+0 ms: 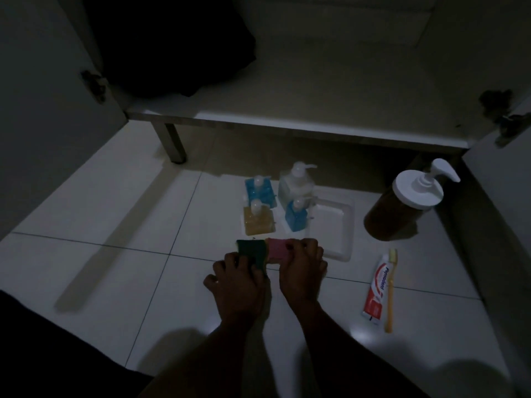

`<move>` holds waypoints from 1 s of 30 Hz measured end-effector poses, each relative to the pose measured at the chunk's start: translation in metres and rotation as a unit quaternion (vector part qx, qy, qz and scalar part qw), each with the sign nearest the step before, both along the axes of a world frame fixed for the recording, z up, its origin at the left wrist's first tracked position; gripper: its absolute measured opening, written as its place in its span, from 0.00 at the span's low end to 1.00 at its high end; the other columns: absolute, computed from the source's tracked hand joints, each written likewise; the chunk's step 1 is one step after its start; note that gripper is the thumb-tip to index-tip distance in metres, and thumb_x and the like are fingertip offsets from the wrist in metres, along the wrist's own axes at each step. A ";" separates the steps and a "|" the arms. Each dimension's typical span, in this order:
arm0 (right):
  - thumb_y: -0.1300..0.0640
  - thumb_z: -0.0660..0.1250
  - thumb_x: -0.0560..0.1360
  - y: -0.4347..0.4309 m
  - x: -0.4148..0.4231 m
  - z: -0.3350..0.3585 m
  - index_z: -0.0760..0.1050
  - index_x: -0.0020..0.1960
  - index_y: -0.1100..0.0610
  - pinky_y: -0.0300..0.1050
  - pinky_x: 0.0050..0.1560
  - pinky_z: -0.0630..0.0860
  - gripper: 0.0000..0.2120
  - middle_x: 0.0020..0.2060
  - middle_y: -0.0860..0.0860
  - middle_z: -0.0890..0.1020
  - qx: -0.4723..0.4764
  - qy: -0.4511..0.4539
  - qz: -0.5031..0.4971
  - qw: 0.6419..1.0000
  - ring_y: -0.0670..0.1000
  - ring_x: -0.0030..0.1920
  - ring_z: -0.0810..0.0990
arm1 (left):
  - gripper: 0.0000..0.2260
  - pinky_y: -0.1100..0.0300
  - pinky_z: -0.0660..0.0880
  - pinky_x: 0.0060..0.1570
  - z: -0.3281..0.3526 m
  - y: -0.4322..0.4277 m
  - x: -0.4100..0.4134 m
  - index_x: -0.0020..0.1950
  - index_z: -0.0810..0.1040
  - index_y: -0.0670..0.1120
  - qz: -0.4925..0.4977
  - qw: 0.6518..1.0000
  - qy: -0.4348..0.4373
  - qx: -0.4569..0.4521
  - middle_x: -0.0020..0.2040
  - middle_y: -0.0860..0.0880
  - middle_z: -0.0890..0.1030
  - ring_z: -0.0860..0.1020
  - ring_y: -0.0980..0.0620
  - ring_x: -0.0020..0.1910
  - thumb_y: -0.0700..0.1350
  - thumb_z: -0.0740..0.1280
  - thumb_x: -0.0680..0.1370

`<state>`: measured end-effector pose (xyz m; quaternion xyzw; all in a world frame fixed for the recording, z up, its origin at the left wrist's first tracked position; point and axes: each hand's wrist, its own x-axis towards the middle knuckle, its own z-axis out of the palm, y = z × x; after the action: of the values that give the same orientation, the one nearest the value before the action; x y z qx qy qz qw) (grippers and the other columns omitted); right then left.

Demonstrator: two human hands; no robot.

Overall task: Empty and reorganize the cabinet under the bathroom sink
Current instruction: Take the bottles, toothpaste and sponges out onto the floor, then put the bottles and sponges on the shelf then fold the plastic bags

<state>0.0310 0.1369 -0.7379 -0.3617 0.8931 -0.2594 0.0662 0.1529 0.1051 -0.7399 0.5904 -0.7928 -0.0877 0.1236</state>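
Since the open white under-sink cabinet (316, 90) holds only a dark bundle (172, 44), emptying looks nearly done, restocking unstarted. A brown pump jar (393, 208) and white plastic tray (330, 228) stand on the floor (115, 214). Beside the tray, the left hand (238, 280) grips a green sponge (250, 249), the right hand (301, 268) a pink sponge (280, 249).

Dim home bathroom, viewed looking down at the floor. Glossy white floor tiles (115, 268) run beneath an open cabinet (287, 124) whose doors (43, 96) stand wide. Soap pump bottles (296, 185), a toothpaste tube (377, 288) and a toothbrush (391, 294) sit on the tiles.
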 end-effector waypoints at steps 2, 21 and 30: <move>0.56 0.63 0.75 -0.012 -0.001 0.018 0.78 0.56 0.52 0.52 0.58 0.73 0.11 0.58 0.52 0.73 -0.073 -0.044 0.010 0.996 0.54 0.59 0.72 | 0.16 0.46 0.66 0.50 0.015 -0.012 -0.007 0.52 0.78 0.48 0.000 1.000 0.021 -0.019 0.53 0.44 0.77 0.73 0.42 0.52 0.54 0.55 0.76; 0.60 0.59 0.78 -0.243 -0.088 0.237 0.77 0.54 0.62 0.40 0.48 0.71 0.11 0.54 0.59 0.75 -0.282 -0.023 0.165 0.945 0.52 0.47 0.76 | 0.20 0.44 0.58 0.64 0.262 -0.268 -0.011 0.65 0.70 0.44 0.031 0.948 0.105 -0.300 0.66 0.41 0.70 0.67 0.40 0.66 0.56 0.57 0.80; 0.31 0.61 0.73 -0.354 -0.118 0.256 0.62 0.75 0.49 0.49 0.69 0.68 0.36 0.72 0.54 0.64 -0.207 -0.228 0.146 0.940 0.55 0.70 0.67 | 0.35 0.51 0.58 0.73 0.309 -0.394 0.003 0.76 0.62 0.42 -0.014 0.952 0.169 -0.253 0.75 0.38 0.63 0.61 0.38 0.74 0.54 0.62 0.71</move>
<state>-0.0867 -0.2166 -0.4822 -0.4249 0.7181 -0.5015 0.2287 0.1561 -0.2886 -0.4304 0.5053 -0.7644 0.0159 0.4002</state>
